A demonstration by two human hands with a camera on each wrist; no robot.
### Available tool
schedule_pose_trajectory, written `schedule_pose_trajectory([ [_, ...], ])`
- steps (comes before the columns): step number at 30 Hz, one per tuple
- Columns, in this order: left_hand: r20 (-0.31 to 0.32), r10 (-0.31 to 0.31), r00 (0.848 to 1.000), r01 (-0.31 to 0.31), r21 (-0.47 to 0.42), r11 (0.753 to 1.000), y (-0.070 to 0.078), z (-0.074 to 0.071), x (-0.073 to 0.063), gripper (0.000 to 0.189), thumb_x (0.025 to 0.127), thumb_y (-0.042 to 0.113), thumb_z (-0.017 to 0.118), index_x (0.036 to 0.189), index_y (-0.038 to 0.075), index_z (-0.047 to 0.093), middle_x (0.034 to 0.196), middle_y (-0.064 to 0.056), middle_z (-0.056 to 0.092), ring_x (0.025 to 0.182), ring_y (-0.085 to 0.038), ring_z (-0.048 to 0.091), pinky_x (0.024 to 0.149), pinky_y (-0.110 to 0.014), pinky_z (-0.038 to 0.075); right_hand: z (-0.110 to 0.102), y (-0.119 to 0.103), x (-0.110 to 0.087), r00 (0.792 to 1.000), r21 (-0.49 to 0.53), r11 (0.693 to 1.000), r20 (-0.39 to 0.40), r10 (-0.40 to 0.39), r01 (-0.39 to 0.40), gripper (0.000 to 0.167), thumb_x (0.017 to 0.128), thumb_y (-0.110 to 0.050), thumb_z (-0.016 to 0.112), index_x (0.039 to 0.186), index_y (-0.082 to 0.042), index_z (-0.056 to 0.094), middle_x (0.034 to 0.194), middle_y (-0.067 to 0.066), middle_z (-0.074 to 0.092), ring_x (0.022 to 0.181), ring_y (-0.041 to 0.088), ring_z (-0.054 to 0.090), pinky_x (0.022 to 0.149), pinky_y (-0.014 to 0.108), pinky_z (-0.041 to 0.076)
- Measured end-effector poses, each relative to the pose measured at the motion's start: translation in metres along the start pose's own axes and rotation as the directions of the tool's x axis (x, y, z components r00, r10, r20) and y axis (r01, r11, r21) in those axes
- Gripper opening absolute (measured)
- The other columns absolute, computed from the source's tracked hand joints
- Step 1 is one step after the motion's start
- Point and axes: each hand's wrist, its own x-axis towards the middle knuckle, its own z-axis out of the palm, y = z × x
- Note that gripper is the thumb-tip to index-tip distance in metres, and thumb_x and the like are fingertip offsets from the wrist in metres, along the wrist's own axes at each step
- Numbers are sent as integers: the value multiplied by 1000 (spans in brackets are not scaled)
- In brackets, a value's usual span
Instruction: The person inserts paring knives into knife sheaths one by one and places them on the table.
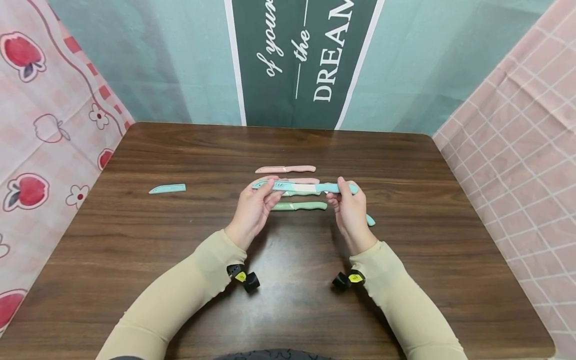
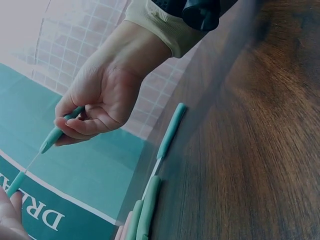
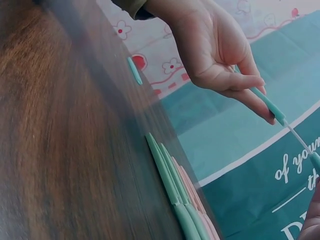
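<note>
Brown wooden table [image 1: 180, 240] below; my left hand [image 1: 254, 207] pinches the teal sheath [image 1: 270, 184], my right hand [image 1: 348, 210] grips the teal knife [image 1: 333, 188] handle; blade half-exposed midair; next needs a straight, steady pull.

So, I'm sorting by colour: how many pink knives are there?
2. One pink knife lies farthest back; the other lies just behind the held teal knife, partly hidden by it. None seems fully hidden.

Head view: bright, even overhead light; soft glare on the table [image 1: 288, 260]; wide-angle bowing at edges. Wrist views: dimmer, hazy, near tabletop blurred.
</note>
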Motion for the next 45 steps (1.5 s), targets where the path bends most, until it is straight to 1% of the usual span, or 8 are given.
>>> schedule_pose_trajectory([
  [5, -7, 22, 1000, -22, 0, 1000, 0, -1, 1, 26, 98, 4, 46, 119, -11, 48, 93, -10, 68, 76, -10, 68, 61, -14, 52, 2, 4, 0, 1000, -6, 999, -4, 31, -31, 26, 98, -14, 49, 73, -6, 45, 52, 1, 56, 47, 6, 54, 46, 12, 45],
  [11, -17, 27, 999, -27, -12, 1000, -1, -2, 2, 18, 97, 4, 47, 111, -7, 52, 92, -8, 69, 73, -10, 67, 60, -14, 52, 6, 8, -1, 999, -35, 998, -7, 51, -51, 29, 98, -15, 49, 70, -7, 44, 50, 1, 53, 46, 6, 51, 45, 13, 42],
  [22, -22, 47, 999, -47, -9, 999, -3, 0, 4, 16, 97, 5, 47, 107, -6, 53, 95, -10, 68, 72, -9, 67, 59, -14, 52, 9, 11, -3, 999, -75, 997, -5, 33, -33, 32, 98, -17, 48, 68, -8, 42, 47, -1, 49, 44, 5, 46, 44, 14, 38],
  [28, -20, 37, 999, -37, 7, 999, -4, -2, 5, 28, 98, 8, 47, 119, -11, 47, 100, -11, 67, 73, -8, 67, 59, -13, 51, 11, 13, -3, 999, -99, 995, -3, 33, -34, 30, 99, -18, 47, 71, -8, 42, 46, -2, 47, 43, 5, 44, 44, 16, 36],
  [31, -34, 43, 998, -43, 4, 999, -3, -3, 5, 31, 98, 8, 47, 122, -13, 46, 104, -15, 66, 76, -9, 67, 59, -13, 51, 14, 14, -3, 999, -108, 993, 7, 37, -36, 31, 99, -19, 47, 70, -8, 41, 46, -2, 46, 43, 6, 43, 44, 17, 35],
  [37, -38, 61, 997, -62, -18, 998, -4, -3, 5, 25, 97, 6, 48, 116, -11, 49, 118, -28, 57, 76, -10, 68, 57, -12, 51, 18, 16, -4, 1000, -97, 995, -2, 29, -29, 33, 98, -18, 49, 68, -9, 40, 44, -3, 45, 42, 6, 42, 44, 17, 32],
  [39, -38, 58, 998, -59, -21, 998, -4, -3, 6, 26, 97, 6, 48, 117, -11, 48, 116, -27, 58, 74, -9, 67, 57, -12, 51, 18, 17, -4, 1000, -97, 995, -8, 28, -28, 33, 97, -17, 49, 67, -9, 40, 44, -3, 44, 42, 6, 42, 43, 17, 31],
  [45, -44, 46, 998, -47, -30, 998, -6, -3, 6, 25, 98, 7, 48, 117, -9, 49, 98, -13, 68, 70, -8, 67, 56, -12, 51, 20, 18, -7, 999, -111, 993, -8, 41, -42, 36, 97, -18, 50, 65, -9, 36, 44, -2, 41, 43, 7, 40, 44, 18, 28],
])
